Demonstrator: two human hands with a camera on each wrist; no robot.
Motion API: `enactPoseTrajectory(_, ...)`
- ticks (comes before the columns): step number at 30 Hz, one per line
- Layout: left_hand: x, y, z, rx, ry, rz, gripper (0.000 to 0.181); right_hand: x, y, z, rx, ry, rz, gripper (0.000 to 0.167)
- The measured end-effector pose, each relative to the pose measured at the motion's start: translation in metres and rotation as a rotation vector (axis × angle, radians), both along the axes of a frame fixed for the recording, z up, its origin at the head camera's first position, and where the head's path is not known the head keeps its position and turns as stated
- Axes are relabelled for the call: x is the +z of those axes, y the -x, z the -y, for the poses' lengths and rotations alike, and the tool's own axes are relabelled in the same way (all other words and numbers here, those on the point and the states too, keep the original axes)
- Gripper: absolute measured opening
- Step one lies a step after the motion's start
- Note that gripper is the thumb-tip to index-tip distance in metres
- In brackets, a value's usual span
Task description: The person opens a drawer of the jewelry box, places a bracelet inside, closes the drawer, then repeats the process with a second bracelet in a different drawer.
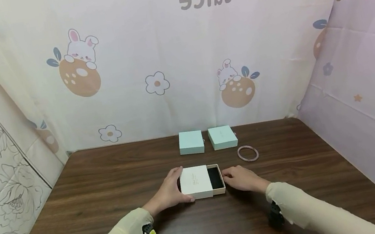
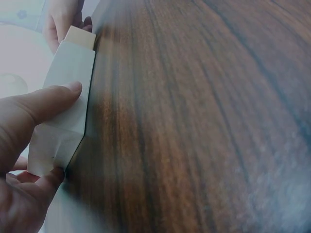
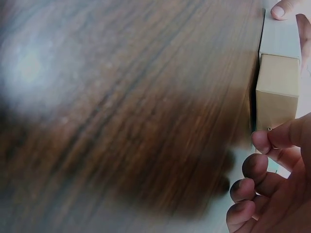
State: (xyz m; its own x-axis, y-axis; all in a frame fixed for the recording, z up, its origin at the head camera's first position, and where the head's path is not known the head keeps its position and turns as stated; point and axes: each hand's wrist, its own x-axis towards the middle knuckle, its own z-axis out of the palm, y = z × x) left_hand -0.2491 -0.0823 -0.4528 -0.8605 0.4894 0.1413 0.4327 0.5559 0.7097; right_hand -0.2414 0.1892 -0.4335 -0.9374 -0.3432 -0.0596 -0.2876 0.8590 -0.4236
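A white sliding jewellery box (image 1: 195,182) with gold lettering lies on the table, its cream inner drawer (image 1: 219,191) drawn partly out to the right. Black lining (image 1: 215,177) shows in the drawer. My left hand (image 1: 168,190) grips the white sleeve from the left, thumb on the near side and fingers toward the far side. At the drawer's end face (image 3: 276,110), the thumb and index finger of my right hand (image 1: 243,178) pinch a small pull tab, mostly hidden by the fingertips. The other right fingers are curled.
Two pale mint boxes, a left one (image 1: 191,143) and a right one (image 1: 222,137), stand farther back. A pinkish bangle (image 1: 248,153) lies beyond my right hand. The dark wooden table (image 1: 108,180) meets a printed curtain (image 1: 176,52) at its back edge.
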Motion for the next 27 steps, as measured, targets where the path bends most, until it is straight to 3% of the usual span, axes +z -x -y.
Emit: enactPoseTrajectory(27,0.001,0.0,-0.002,0.005,0.009,-0.001,0.108,0.0,-0.002,-0.013,-0.006,0.003,-0.033,0.023)
